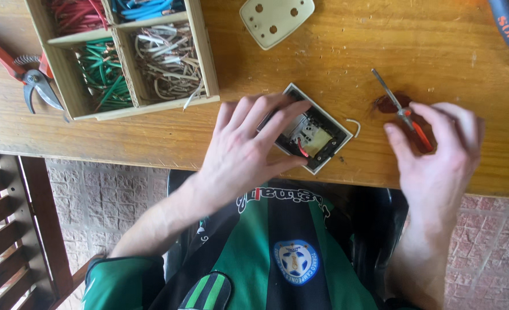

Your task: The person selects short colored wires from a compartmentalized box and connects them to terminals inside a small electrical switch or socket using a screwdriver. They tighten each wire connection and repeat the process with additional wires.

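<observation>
Left hand (244, 150) lies spread over the switch module (312, 136), fingers flat on its 9 o'clock half, fingertips reaching its upper left edge; grip there is wide, pressing down rather than closed around anything. Module sits back-side up and rotated like a diamond near the front edge of the wooden tabletop (346, 51), pale frame around dark innards with a metal block in the middle. A short red wire (301, 150) pokes out just under the left fingers, and a white wire loop (355, 125) sticks out at the module's 3 o'clock corner. Right hand (435, 158) is at 3 o'clock of the module, apart from it, grip closed on a red-handled screwdriver (407, 115); handle is between thumb and fingers, metal shaft points toward 11 o'clock, tip clear of the module. Dark stain on the wood lies just under the shaft. At 11 o'clock of the module: a wooden compartment box (200, 57) with sorted wire offcuts, red and blue in the far cells, green and bare copper/white in the near ones. Red-handled pliers (27, 74) lie at 9 o'clock of the box. A cream cover plate (276, 18) with holes sits at 12 o'clock, near the far edge.
</observation>
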